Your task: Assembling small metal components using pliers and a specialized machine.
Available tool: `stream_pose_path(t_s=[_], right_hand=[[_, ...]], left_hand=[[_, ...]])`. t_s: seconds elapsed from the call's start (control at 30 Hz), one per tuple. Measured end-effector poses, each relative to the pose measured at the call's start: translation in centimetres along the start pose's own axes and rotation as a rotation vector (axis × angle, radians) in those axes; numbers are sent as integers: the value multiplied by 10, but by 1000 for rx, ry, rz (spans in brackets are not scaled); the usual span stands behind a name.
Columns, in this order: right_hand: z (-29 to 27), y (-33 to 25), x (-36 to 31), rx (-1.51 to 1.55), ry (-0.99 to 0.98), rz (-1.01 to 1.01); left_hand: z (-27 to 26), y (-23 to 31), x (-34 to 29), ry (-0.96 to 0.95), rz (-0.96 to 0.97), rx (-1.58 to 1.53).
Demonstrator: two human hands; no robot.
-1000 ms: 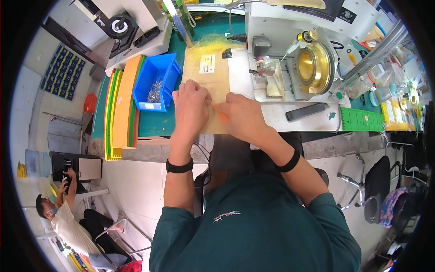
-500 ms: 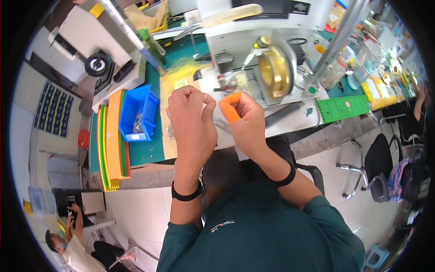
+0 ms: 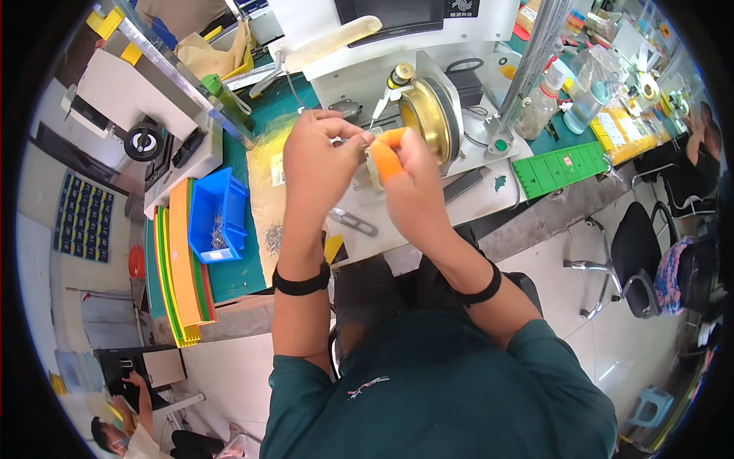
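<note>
My left hand (image 3: pixel 321 172) is closed in a pinch, thumb against fingertips. My right hand (image 3: pixel 417 187) pinches too, with orange covers (image 3: pixel 384 157) on its thumb and index finger. The fingertips of both hands nearly meet in front of a bench machine with a brass-coloured wheel (image 3: pixel 425 118). Whatever they hold is too small to make out. A thin pointed nozzle with a white body (image 3: pixel 386 101) slants down just beyond the fingertips. Below my hands, a grey metal tool with a slotted handle (image 3: pixel 353 222) lies on the white bench plate.
At left stand a blue bin (image 3: pixel 222 206) of small metal pieces and coloured strips (image 3: pixel 180 264). More pieces (image 3: pixel 273 239) lie on brown paper near yellow wires (image 3: pixel 277 141). To the right are a green tray (image 3: pixel 560 168), a metal post (image 3: pixel 527 84) and bottles (image 3: pixel 585 107).
Both hands have moved forward toward the machine, and their fingertips have come together. My view has shifted slightly, uncovering the slotted grey tool.
</note>
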State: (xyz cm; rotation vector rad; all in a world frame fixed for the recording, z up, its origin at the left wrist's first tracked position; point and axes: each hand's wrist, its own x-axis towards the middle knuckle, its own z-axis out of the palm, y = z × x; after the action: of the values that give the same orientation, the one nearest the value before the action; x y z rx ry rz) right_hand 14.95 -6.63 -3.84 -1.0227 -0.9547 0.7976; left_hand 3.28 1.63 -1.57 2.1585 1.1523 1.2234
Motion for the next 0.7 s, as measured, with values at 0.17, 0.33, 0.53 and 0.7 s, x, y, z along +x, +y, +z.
stream_pose_path(t_s=[0.17,0.33,0.53,0.7], right_hand=[[0,30,20,-113,22,55],[7,36,27,-131,93,121],[10,38,29,-196,92,136],[9,43,30,-157,98,147]], left_hand=[[-12,-12,14,-38,-138,-1],[-12,-8,7,90,-164,116],[-8,-9,-11,25,19,-141],[-3,-1,-13,-9,132,-35]])
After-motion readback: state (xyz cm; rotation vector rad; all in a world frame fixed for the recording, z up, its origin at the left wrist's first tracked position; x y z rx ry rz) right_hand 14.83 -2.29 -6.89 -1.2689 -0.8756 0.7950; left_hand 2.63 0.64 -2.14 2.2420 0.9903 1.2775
